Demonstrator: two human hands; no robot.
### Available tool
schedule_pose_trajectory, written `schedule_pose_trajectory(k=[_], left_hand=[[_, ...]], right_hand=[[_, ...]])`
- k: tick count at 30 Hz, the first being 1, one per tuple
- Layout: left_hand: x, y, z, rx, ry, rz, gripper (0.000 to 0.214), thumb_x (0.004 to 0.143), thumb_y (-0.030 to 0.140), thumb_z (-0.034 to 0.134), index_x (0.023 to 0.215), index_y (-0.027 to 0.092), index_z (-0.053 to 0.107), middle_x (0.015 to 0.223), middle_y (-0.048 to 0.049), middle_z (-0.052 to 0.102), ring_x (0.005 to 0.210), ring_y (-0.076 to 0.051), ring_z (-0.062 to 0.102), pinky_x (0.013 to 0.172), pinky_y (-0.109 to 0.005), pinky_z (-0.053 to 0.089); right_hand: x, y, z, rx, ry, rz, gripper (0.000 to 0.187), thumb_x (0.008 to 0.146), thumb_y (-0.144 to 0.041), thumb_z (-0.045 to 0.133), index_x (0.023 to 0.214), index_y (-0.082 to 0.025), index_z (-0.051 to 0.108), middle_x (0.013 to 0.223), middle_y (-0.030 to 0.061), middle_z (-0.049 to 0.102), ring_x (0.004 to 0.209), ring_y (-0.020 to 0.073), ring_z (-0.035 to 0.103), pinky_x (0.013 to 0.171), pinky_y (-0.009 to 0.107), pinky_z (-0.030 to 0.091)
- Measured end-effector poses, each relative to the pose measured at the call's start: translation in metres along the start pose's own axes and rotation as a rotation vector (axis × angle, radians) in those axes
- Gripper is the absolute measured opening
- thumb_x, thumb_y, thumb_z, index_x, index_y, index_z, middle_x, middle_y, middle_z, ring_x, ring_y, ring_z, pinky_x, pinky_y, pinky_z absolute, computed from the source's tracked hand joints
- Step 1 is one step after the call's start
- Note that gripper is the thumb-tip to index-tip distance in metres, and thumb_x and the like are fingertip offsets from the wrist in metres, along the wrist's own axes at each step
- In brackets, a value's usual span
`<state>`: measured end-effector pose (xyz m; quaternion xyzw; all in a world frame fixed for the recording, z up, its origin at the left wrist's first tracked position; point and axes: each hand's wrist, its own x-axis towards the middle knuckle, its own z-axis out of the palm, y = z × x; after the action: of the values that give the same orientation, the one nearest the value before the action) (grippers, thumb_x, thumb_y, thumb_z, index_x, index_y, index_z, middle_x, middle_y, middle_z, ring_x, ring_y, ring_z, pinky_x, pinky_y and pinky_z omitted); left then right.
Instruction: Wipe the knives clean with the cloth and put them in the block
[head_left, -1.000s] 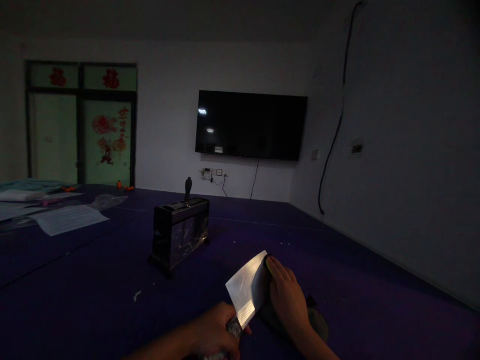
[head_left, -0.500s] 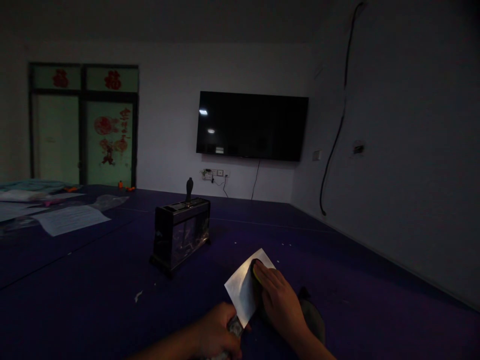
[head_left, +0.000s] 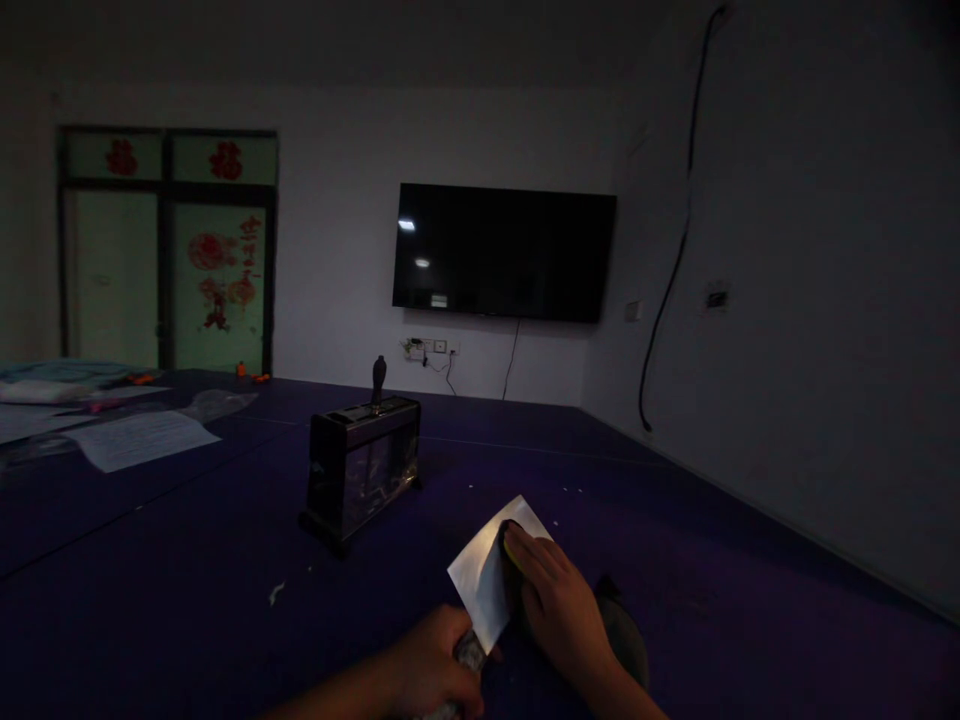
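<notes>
My left hand (head_left: 431, 675) is closed round the handle of a cleaver at the bottom of the head view. Its wide shiny blade (head_left: 480, 580) points up and away from me. My right hand (head_left: 559, 610) presses a yellow-and-dark sponge (head_left: 512, 545) flat against the blade's face, fingers together over it. A dark cloth (head_left: 622, 635) lies on the purple surface just right of that hand. A black knife block (head_left: 360, 465) with one dark handle sticking up from its top stands a little farther off, to the left.
The purple surface (head_left: 187, 560) stretches far around. Papers (head_left: 135, 438) and plastic wrap lie at the far left. A wall-mounted television (head_left: 504, 252), sockets with cables, and a glass door (head_left: 165, 275) with red decorations stand behind. A small white scrap (head_left: 275, 592) lies on the surface.
My right hand and the sponge slid from the blade's right edge leftward onto its face. The cleaver tilted slightly; my left hand stayed on the handle.
</notes>
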<state>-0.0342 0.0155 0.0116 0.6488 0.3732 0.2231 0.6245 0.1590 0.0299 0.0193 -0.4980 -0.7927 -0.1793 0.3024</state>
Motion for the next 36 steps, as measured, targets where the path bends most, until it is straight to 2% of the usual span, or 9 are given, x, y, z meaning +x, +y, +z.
schedule_pose_trajectory(k=[10, 21, 29, 36], left_hand=[[0.004, -0.009, -0.002, 0.0, 0.024, -0.046, 0.047, 0.044, 0.0, 0.057, 0.089, 0.014, 0.053, 0.049, 0.0075, 0.051, 0.042, -0.006, 0.044, 0.04, -0.016, 0.033], [0.002, -0.003, -0.003, 0.011, 0.017, -0.052, 0.047, 0.043, -0.001, 0.057, 0.088, 0.013, 0.053, 0.049, 0.0072, 0.051, 0.041, -0.007, 0.044, 0.038, -0.015, 0.032], [0.003, -0.009, -0.002, -0.03, 0.045, -0.02, 0.051, 0.044, -0.001, 0.057, 0.094, 0.013, 0.052, 0.048, 0.0085, 0.049, 0.039, -0.006, 0.043, 0.037, -0.016, 0.031], [0.004, -0.011, -0.003, -0.05, 0.034, -0.005, 0.05, 0.044, 0.001, 0.057, 0.092, 0.013, 0.052, 0.047, 0.0077, 0.049, 0.038, -0.007, 0.044, 0.035, -0.016, 0.03]], right_hand=[[-0.002, 0.011, 0.006, -0.077, 0.031, 0.206, 0.055, 0.07, -0.006, 0.036, 0.123, -0.017, 0.046, 0.124, 0.0034, 0.049, 0.111, 0.0203, 0.044, 0.09, 0.034, 0.038], [-0.002, 0.011, 0.008, -0.044, 0.031, 0.194, 0.056, 0.069, -0.005, 0.036, 0.122, -0.018, 0.047, 0.124, 0.0031, 0.049, 0.11, 0.0198, 0.045, 0.09, 0.032, 0.037], [-0.001, 0.004, 0.002, -0.003, -0.063, 0.137, 0.058, 0.067, -0.006, 0.038, 0.122, -0.018, 0.047, 0.129, 0.0015, 0.045, 0.114, 0.0192, 0.041, 0.096, 0.034, 0.031], [0.0, 0.001, 0.0, 0.004, -0.089, 0.132, 0.058, 0.067, -0.006, 0.037, 0.122, -0.018, 0.048, 0.129, 0.0003, 0.044, 0.115, 0.018, 0.04, 0.097, 0.031, 0.03]])
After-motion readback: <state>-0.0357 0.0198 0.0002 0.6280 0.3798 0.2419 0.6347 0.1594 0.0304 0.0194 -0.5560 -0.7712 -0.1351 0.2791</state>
